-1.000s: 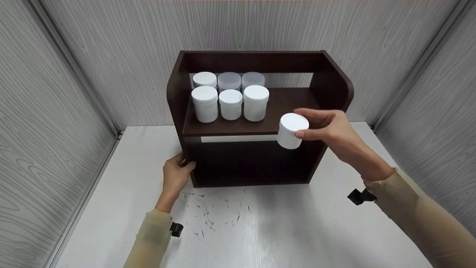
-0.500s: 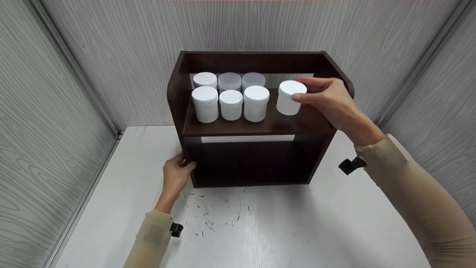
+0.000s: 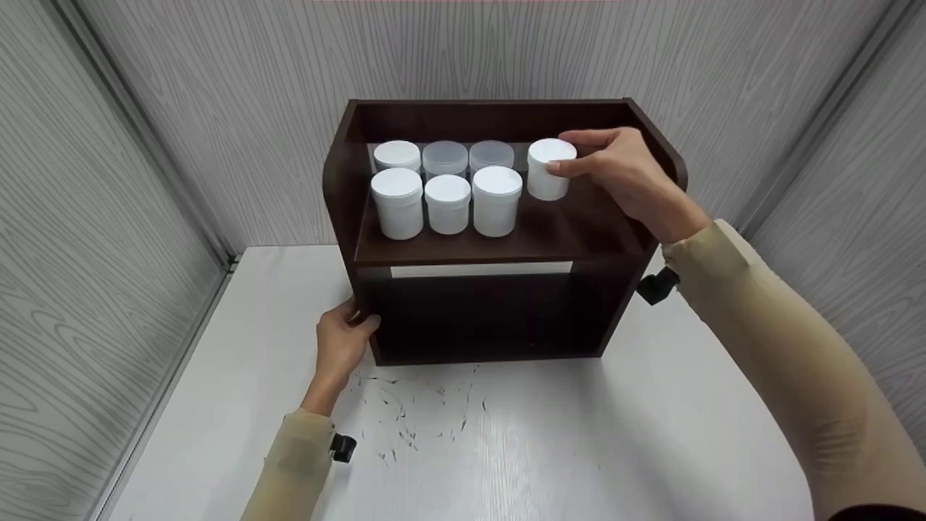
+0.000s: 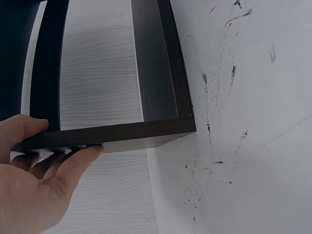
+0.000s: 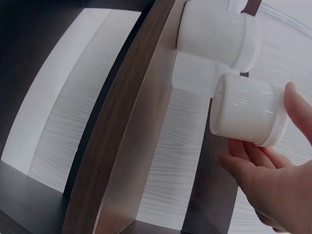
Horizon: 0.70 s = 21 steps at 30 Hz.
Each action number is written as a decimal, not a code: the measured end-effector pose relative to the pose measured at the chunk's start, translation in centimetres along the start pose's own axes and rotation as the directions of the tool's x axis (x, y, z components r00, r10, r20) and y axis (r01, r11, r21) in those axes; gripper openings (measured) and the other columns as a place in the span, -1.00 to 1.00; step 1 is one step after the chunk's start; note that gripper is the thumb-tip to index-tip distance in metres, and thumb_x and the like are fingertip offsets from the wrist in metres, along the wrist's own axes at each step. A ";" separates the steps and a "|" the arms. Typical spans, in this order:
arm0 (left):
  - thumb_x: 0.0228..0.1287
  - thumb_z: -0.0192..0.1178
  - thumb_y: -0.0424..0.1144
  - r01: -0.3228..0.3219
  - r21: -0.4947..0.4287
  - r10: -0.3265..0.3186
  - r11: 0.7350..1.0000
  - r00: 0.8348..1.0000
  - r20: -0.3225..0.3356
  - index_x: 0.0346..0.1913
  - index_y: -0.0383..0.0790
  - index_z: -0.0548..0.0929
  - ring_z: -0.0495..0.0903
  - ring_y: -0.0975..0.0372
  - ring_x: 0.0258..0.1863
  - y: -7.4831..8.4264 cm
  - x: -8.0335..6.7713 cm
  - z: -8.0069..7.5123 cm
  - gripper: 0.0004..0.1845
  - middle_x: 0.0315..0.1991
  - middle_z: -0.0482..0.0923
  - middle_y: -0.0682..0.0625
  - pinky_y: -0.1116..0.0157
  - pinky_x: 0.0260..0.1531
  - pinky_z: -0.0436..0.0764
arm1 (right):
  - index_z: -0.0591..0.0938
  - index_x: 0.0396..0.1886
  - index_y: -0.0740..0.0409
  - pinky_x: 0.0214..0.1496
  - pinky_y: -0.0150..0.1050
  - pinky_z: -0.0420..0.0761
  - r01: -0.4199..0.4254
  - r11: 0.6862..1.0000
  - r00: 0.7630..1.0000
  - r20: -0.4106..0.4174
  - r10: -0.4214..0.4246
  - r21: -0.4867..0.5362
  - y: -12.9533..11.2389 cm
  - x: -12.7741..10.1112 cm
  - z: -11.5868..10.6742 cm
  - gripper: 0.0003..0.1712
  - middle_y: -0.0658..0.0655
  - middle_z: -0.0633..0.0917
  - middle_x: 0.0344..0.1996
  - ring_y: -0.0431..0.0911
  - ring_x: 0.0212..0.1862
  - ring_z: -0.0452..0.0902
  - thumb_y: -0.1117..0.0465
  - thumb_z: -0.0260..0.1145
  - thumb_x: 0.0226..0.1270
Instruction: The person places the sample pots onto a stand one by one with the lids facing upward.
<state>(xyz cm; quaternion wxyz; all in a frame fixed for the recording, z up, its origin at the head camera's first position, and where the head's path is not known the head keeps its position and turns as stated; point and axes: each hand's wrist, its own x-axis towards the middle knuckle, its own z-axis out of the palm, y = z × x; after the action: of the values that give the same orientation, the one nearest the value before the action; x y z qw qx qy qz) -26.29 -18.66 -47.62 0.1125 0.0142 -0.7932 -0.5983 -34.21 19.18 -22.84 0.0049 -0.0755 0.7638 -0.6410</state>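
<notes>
Grey wood-grain walls enclosed us; our right hand (image 3: 622, 170) pinched the white jar (image 3: 548, 170) by its lid rim, low over the upper shelf (image 3: 564, 224)'s back row. It seemed light, rigid, slick. Our left hand (image 3: 343, 340) gripped the rack's front corner.

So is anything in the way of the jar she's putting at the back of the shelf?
Nothing visible blocks it. The right hand holds the white jar at the back row, right of the clear-lidded jar. The shelf board to its right is bare. The left hand grips the shelf's lower left corner.
</notes>
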 end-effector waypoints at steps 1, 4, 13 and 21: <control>0.45 0.23 -0.39 0.001 0.001 -0.001 1.000 1.000 0.001 0.47 -0.60 0.34 0.54 -0.18 0.33 0.0 0.0 0.0 -0.37 0.40 0.44 -0.42 0.07 0.22 0.64 | 0.65 0.31 0.33 0.10 -0.30 0.64 -0.007 1.000 1.000 0.000 0.007 -0.010 0.1 0.2 0.0 -0.23 0.13 0.77 0.03 -0.13 0.00 0.63 0.36 0.71 0.05; 0.45 0.23 -0.40 0.000 0.005 0.000 1.000 1.000 0.002 0.47 -0.60 0.33 0.52 -0.19 0.34 0.0 0.1 0.0 -0.37 0.41 0.44 -0.43 0.08 0.23 0.64 | 0.65 0.31 0.34 0.09 -0.31 0.64 -0.020 1.000 1.000 0.019 0.021 -0.023 0.3 1.0 -0.1 -0.24 0.11 0.79 -0.04 -0.14 -0.02 0.64 0.37 0.71 0.06; 0.43 0.23 -0.39 0.011 0.009 -0.011 1.000 1.000 -0.005 0.47 -0.62 0.33 0.53 -0.20 0.33 0.0 0.3 0.0 -0.36 0.40 0.44 -0.44 0.08 0.22 0.64 | 0.60 0.33 0.43 0.04 -0.34 0.69 -0.082 0.997 0.990 0.112 0.080 0.008 1.5 3.2 -0.6 -0.25 0.16 0.77 0.01 -0.14 -0.04 0.66 0.46 0.65 0.11; 0.40 0.26 -0.39 0.014 0.002 -0.014 1.000 1.000 -0.011 0.45 -0.60 0.37 0.57 -0.16 0.30 0.1 0.1 0.0 -0.37 0.36 0.48 -0.43 0.09 0.20 0.66 | 0.61 0.34 0.38 -0.06 -0.41 0.67 -0.111 0.993 0.985 0.130 0.116 -0.042 2.2 4.0 -0.5 -0.26 0.16 0.72 0.10 -0.20 -0.12 0.63 0.47 0.64 0.12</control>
<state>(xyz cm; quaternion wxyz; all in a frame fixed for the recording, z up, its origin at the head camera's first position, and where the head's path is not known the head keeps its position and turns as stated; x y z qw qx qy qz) -26.41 -18.70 -47.51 0.1128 0.0233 -0.7931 -0.5981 -38.41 19.60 -24.54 0.0906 -0.0740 0.7760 -0.6198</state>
